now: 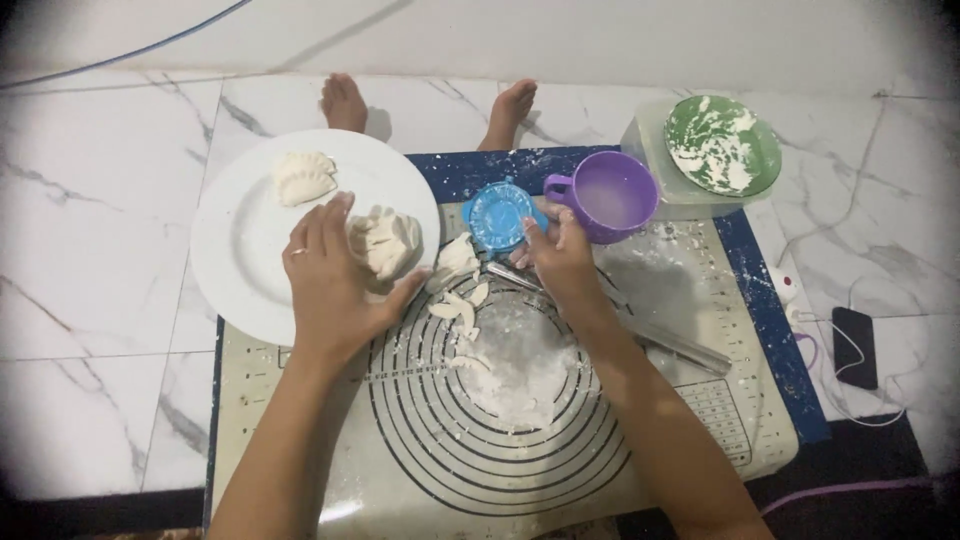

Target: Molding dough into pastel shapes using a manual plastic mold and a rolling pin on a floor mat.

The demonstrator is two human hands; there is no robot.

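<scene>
My left hand (328,280) rests over the white plate (240,250), its fingers against a folded raw dumpling (385,240) at the plate's right side. Another crimped dumpling (302,177) lies at the plate's far side. My right hand (560,258) touches the edge of a round blue dumpling press (497,215) lying flat on the floured baking mat (700,300). Dough scraps (458,290) lie between my hands.
A purple cup (612,195) stands right of the press. A green floury lid on a clear container (722,145) sits at the back right. A metal rolling pin (670,340) lies under my right forearm. A phone (856,345) with cables lies right. Two bare feet (345,100) show beyond the mat.
</scene>
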